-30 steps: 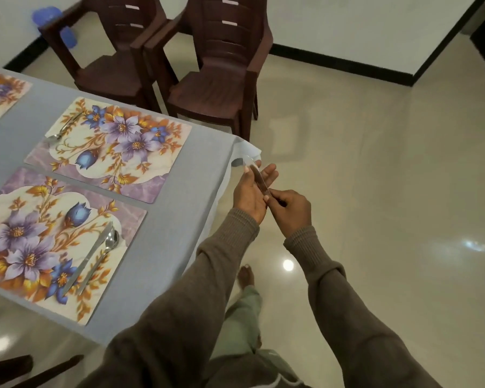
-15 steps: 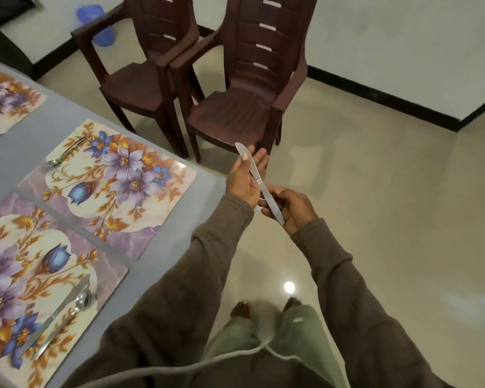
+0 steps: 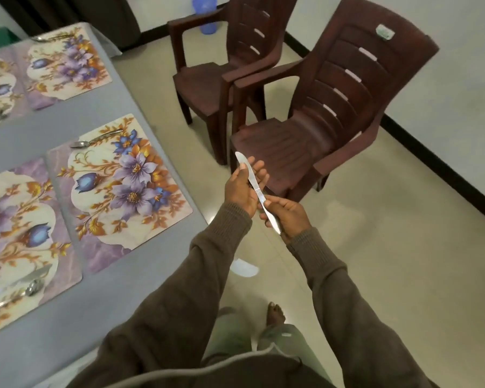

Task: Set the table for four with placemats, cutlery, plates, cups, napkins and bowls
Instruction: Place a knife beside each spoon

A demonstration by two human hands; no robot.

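While half a second ago the knife (image 3: 256, 190) sat low between both hands, it is now lifted off the counter's (image 3: 157, 264) edge, near the chairs; the left hand (image 3: 242, 189) cradles the blade with loosely curled fingers, the right hand (image 3: 287, 215) pinches the handle. The nearest placemat (image 3: 118, 191) holds only a spoon (image 3: 95, 140), so the knife likely belongs there

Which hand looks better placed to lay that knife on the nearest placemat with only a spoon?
Probably the left hand: it grips the knife on the side nearer the placemat; the right hand is farther away.
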